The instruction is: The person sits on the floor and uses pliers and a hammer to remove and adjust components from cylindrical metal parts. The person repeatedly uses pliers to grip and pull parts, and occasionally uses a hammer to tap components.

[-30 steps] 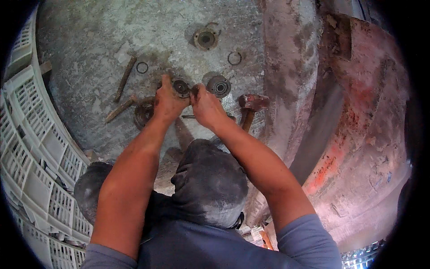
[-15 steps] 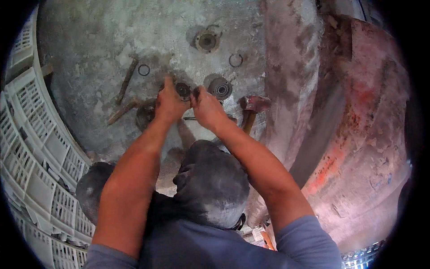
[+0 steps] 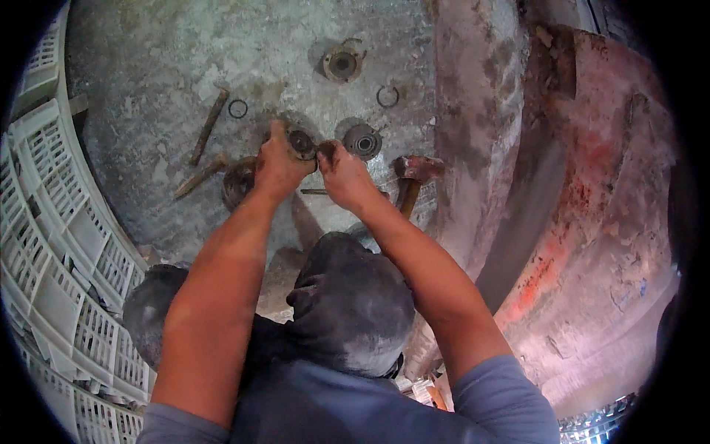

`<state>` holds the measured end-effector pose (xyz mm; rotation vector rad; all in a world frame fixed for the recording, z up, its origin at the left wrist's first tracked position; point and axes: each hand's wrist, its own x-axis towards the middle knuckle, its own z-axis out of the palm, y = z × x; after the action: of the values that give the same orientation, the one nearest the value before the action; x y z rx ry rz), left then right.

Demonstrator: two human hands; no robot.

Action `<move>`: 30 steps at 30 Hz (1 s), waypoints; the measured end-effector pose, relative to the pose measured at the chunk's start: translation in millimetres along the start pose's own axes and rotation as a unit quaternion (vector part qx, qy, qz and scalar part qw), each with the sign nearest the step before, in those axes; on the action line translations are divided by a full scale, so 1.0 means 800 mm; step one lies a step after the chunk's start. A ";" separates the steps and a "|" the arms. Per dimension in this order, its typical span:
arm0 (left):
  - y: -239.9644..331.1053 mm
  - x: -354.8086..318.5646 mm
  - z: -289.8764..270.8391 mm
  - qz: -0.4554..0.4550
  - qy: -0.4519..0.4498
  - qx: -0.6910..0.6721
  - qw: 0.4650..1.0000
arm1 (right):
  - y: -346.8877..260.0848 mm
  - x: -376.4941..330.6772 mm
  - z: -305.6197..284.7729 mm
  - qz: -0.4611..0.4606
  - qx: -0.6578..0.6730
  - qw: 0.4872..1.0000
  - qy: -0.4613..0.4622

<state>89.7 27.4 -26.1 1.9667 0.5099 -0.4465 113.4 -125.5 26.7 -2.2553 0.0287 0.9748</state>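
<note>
Over the concrete floor, my left hand [image 3: 282, 169] is closed round the left side of a greasy round metal part [image 3: 302, 143] with a dark recessed centre. My right hand [image 3: 345, 176] is closed at the part's right edge, its thumb and fingers pinched; whatever small thing they hold is too dark to make out. Just right of the hands lies a round bearing-like part [image 3: 363, 140] with concentric rings. A dark round part [image 3: 237, 184] sits left of my left wrist, partly covered by the hand. Beneath the hands lies a thin rod [image 3: 313, 192].
A hammer [image 3: 418, 170] lies at right, beside a large rusty pink-grey metal body [image 3: 584, 222]. Farther off are a flanged ring [image 3: 355, 72] and two thin rings, one open [image 3: 396, 97]. A stick-like bar [image 3: 208, 127] and another stick [image 3: 201, 177] lie left, near white slatted crates [image 3: 66, 214].
The whole view has shifted slightly. Both hands stay at the round part, with only a slight change in the right fingers at its edge.
</note>
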 end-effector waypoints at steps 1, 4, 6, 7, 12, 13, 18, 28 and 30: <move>0.001 -0.002 -0.002 -0.014 -0.015 -0.020 1.000 | -0.004 0.000 -0.003 0.008 -0.020 1.000 -0.010; 0.010 -0.005 -0.007 -0.040 -0.025 -0.028 0.999 | -0.009 0.001 -0.004 0.022 -0.053 0.998 -0.032; 0.016 -0.006 -0.005 -0.041 -0.011 -0.018 0.999 | -0.013 0.002 -0.006 0.027 -0.069 0.996 -0.039; 0.017 -0.007 -0.004 -0.038 0.002 -0.013 0.999 | -0.015 0.003 -0.006 0.028 -0.076 0.996 -0.043; 0.031 -0.009 -0.012 -0.053 -0.001 0.024 0.998 | -0.022 -0.001 -0.002 0.022 -0.111 0.993 -0.036; 0.037 -0.011 -0.014 -0.065 -0.004 0.020 0.998 | -0.028 -0.003 -0.003 0.035 -0.115 0.992 -0.039; 0.028 -0.006 -0.005 -0.082 0.007 0.043 0.996 | -0.031 -0.002 -0.002 0.041 -0.101 0.993 -0.037; 0.042 -0.007 -0.013 -0.098 -0.014 0.036 0.994 | -0.027 0.004 -0.003 0.046 -0.061 0.996 -0.047; 0.038 -0.006 -0.010 -0.094 -0.011 0.028 0.995 | -0.024 0.005 -0.003 0.040 -0.054 0.997 -0.047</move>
<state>102.2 21.7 2.6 1.9737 0.6782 -0.6047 123.1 -110.9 36.4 -2.3180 0.0262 1.1495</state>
